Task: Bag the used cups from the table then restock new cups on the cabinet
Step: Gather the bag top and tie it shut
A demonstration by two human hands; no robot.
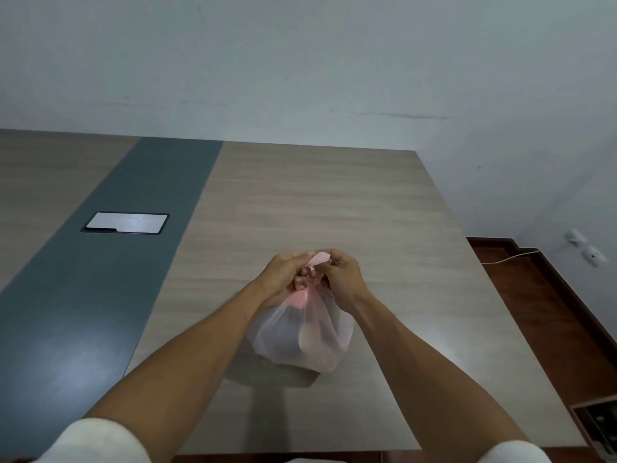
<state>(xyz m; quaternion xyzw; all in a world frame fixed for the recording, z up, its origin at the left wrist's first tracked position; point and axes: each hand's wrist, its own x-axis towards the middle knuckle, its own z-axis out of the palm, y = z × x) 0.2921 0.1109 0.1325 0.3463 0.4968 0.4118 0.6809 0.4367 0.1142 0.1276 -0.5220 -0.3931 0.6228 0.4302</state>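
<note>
A thin pink bag (302, 332) sits on the wood-grain surface (334, 202) — the left hand (283, 275) and right hand (340, 279) pinch its gathered neck. A grey strip (100, 279) holds a flush hatch (125, 223); white wall (300, 61) behind, cable (507, 257) right.

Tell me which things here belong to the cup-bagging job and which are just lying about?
Part of the job:
pink plastic bag
left hand
right hand
table

Lying about:
cable hatch
white cord
wall plug
</note>
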